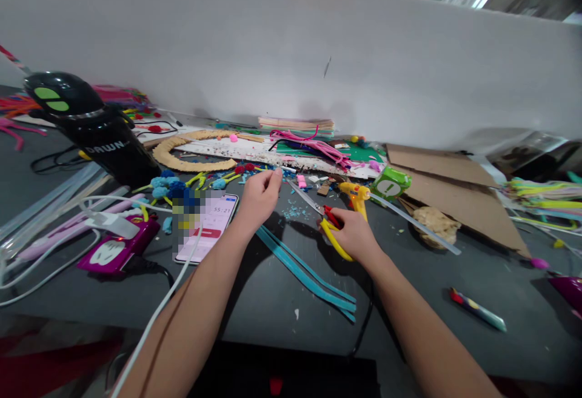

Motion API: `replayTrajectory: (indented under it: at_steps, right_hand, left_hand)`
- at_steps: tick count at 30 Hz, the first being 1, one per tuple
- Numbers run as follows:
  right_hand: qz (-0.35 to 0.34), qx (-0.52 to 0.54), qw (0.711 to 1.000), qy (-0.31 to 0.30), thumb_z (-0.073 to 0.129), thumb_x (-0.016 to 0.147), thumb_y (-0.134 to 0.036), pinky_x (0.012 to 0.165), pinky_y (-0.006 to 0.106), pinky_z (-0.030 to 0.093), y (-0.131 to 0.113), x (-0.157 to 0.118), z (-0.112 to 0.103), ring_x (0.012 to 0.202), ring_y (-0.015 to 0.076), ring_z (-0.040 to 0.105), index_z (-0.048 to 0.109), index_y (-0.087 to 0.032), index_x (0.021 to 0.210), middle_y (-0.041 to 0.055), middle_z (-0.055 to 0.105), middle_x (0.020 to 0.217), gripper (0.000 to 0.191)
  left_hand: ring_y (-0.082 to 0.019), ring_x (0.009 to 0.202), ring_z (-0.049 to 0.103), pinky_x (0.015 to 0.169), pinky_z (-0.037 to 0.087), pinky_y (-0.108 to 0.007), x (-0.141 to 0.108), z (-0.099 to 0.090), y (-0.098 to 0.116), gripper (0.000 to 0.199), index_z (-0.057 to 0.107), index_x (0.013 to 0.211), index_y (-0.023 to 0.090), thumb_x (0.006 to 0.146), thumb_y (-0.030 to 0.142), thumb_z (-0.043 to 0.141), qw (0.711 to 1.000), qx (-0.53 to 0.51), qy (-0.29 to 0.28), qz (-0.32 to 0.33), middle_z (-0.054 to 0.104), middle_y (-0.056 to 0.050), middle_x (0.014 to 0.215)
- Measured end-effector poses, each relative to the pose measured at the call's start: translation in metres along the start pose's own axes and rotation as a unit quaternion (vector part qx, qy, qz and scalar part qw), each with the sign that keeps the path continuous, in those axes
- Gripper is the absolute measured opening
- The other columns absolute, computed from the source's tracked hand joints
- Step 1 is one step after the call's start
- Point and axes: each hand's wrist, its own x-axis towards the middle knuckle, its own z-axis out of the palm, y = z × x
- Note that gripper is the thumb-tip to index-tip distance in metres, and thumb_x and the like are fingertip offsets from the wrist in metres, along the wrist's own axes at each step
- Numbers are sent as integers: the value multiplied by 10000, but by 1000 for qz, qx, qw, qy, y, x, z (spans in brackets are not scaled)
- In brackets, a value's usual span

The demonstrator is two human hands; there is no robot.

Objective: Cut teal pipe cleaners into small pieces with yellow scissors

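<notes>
My right hand is closed around scissors with yellow and red handles, and the metal blades point up and to the left. My left hand is in a pinch just left of the blade tips; what its fingers hold, if anything, is too small to make out. Light blue pipe cleaners run from beneath my left wrist toward the front of the table. Small blue clippings lie scattered between the hands, below the blades.
A yellow glue gun with a clear stick stands beyond my right hand, near cardboard. A phone lies under my left forearm, with a white cable across that arm. A black bottle and purple power strip stand left.
</notes>
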Motion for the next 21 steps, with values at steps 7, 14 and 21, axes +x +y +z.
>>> replayTrajectory:
  at_steps: [7,14,21]
  right_hand:
    - [1,4,1000,-2,609,779,-403,534,253,263,1,0,1,598,145,464,601,-186,663,12,559,611,247]
    - [-1,14,1000,3,604,791,-446,532,252,259,1,1,3,595,145,460,595,-184,647,9,540,595,298]
    - [1,2,1000,7,613,783,-470,518,252,237,-1,1,2,565,128,411,541,-191,631,-3,515,587,326]
  left_hand:
    - [-115,534,338,513,250,-278,-1,0,2,463,385,590,193,935,496,446,1000,-2,-4,-2,364,21,544]
    - [-114,543,337,519,247,-275,0,0,1,457,391,597,191,937,492,443,1000,10,-3,-1,362,22,550]
    - [-116,544,353,522,254,-277,0,0,0,448,408,604,191,940,485,441,1000,7,0,-3,376,22,552]
